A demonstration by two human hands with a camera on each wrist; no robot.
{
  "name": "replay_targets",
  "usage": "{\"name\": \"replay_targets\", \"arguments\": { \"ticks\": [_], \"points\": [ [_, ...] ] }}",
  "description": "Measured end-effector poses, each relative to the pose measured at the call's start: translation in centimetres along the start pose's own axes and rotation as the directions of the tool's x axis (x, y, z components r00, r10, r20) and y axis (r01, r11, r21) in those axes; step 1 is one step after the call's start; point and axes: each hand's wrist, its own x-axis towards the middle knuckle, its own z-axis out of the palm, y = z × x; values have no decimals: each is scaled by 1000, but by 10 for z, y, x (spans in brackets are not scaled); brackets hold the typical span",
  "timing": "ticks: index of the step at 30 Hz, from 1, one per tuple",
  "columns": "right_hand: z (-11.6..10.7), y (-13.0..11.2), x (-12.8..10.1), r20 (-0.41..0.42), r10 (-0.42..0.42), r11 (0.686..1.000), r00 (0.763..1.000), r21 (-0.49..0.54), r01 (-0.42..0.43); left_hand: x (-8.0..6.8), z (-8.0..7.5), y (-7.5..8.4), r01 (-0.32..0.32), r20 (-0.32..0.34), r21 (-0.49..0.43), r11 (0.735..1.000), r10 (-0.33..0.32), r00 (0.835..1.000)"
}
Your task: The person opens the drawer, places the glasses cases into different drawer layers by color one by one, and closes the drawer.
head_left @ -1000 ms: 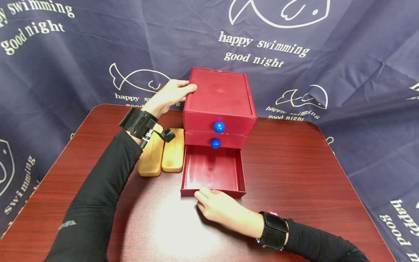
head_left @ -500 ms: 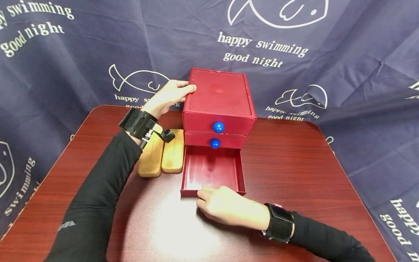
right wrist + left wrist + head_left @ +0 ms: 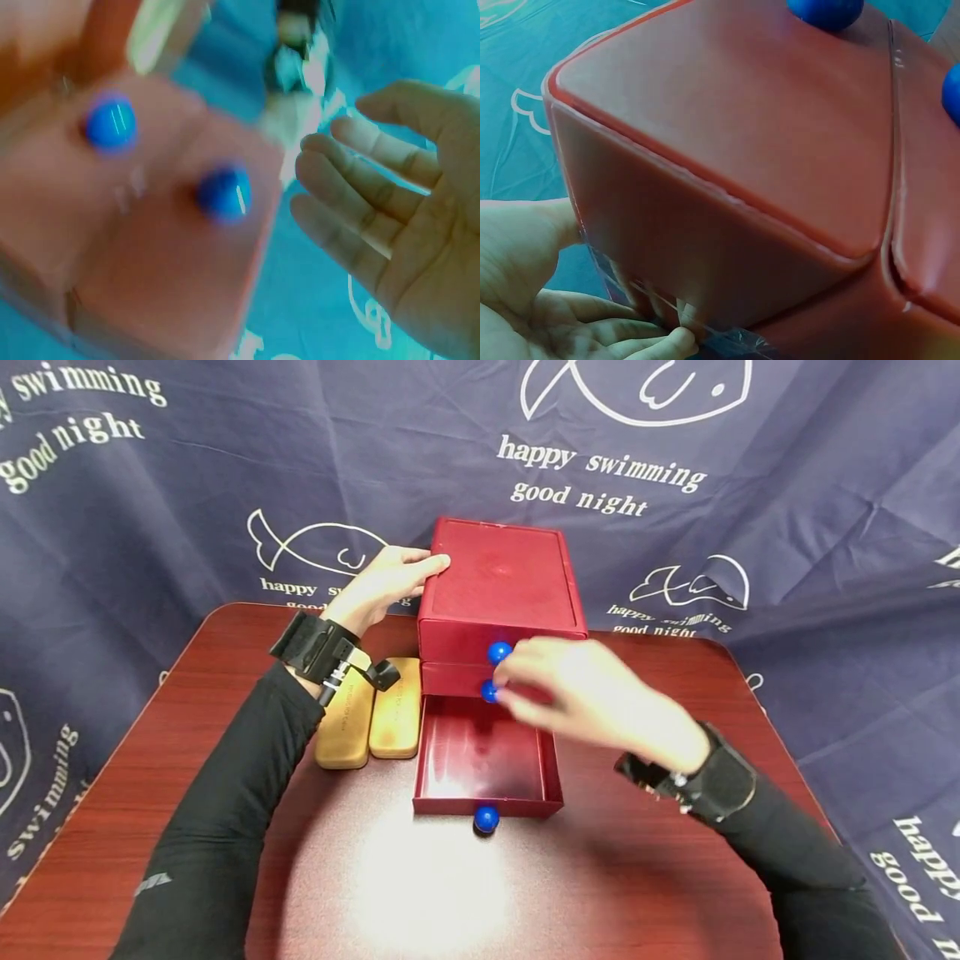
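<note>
"happy swimming good night" on the dark blue backdrop cloth

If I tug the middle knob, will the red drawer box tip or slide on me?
The red drawer box looks like light plastic on a glossy table, so it may slide. It's tall and narrow, so could tip. The left hand bracing its back corner should steady it.
</note>
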Motion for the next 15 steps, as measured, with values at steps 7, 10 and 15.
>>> {"name": "replay_targets", "arguments": {
  "ticks": [7,10,15],
  "points": [
    [-40,55,14,-144,306,952,941,39,-304,-2,2,2,-6,-16,7,1000,6,1000],
    [-41,75,17,-148,430,903,891,55,-427,-3,4,2,-35,-36,19,999,35,999],
    [-33,100,17,-81,578,816,812,46,-576,-7,4,-3,-125,-88,112,986,135,987]
  ]
}}
